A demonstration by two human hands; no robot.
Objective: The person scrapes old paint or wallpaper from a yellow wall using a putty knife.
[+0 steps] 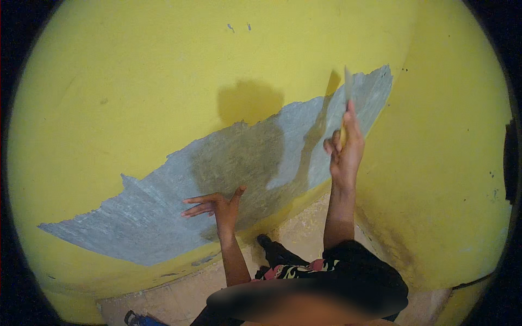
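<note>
My right hand [346,140] is closed around the yellow handle of a scraper or putty knife [348,83]. Its thin blade, seen edge-on and slightly blurred, points up along the wall. Behind it lies a long bare grey patch [301,126] with ragged upper edges, surrounded by yellow paint on the wall [155,73]. Lower and to the left, my left hand [220,205] holds nothing, its fingers spread in front of the grey patch. Whether those fingers touch the wall cannot be made out. Shadows of my head and right arm fall across the patch.
A second yellow wall [432,163] meets the first at a corner on the right. Below is a light tiled floor [175,295] with pale specks near the wall. A black shoe [265,241] stands close to the wall base; a blue shoe [140,319] shows at lower left.
</note>
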